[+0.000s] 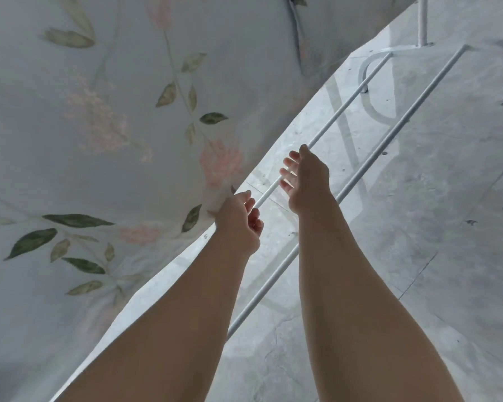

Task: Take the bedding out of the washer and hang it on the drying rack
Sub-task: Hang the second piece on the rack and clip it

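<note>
Two bare forearms are stretched out from the bottom edge, both reaching up and away over a pale marbled floor (418, 227). The left hand (238, 224) is seen nearest, right at the edge of the bedding (99, 126), with its fingers (254, 217) curled in. The hem looks to be pinched there, though the actual grip is hidden behind the hand, so honestly it can't be told for sure. Just beyond it, the right hand (308, 178) is held spread and loose, fingers fanned out, nothing gripped. It's placed over the nearer white rail (340, 114) of the drying rack (395, 132), and whether the rail is really touched can't be made out.

The bedding is a big pale blue-grey sheet printed with green leaves and pink flower clusters, and pretty much the whole left side of the view is filled by it. It's draped over the rack, with its lower edge running diagonally from bottom left up toward top right. A fold is seen near the top middle.

A second bare rail (418, 105) is laid parallel to the first, further right. Further off, at the far end, the rails are joined to a curved white frame piece (369, 65) and an upright post (423, 21), top right.
</note>
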Action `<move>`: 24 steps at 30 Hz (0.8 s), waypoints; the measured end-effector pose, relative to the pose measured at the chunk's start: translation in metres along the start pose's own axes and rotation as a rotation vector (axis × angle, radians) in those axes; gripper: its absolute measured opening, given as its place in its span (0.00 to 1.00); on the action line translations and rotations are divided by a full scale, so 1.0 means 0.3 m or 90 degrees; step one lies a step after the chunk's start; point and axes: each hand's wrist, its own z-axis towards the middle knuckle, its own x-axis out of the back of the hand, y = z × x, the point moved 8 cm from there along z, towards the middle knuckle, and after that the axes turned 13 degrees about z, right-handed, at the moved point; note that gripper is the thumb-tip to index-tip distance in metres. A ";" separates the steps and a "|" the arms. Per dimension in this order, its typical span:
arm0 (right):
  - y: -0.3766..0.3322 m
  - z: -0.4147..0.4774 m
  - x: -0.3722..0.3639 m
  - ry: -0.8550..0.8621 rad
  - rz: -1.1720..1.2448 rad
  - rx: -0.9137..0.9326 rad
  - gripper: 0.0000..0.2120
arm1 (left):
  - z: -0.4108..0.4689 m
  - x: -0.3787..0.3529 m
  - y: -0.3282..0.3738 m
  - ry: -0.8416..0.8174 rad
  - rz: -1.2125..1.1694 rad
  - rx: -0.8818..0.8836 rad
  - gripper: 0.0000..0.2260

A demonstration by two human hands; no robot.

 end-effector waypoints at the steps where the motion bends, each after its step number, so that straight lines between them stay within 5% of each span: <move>1: -0.041 0.005 0.005 0.002 0.009 0.025 0.15 | -0.010 -0.017 0.014 -0.011 0.011 0.001 0.04; 7: -0.160 0.049 0.022 0.025 0.033 0.059 0.15 | -0.006 -0.083 0.165 -0.016 0.018 -0.033 0.14; 10: -0.173 0.093 0.059 0.031 -0.019 0.059 0.20 | 0.027 -0.162 0.144 -0.050 -0.003 -0.012 0.09; 16: -0.278 0.156 0.129 0.054 -0.102 0.088 0.22 | 0.106 -0.332 0.158 -0.113 -0.289 0.003 0.18; 24: -0.353 0.205 0.183 0.136 -0.207 0.110 0.22 | 0.112 -0.592 0.196 -0.148 -0.359 0.084 0.05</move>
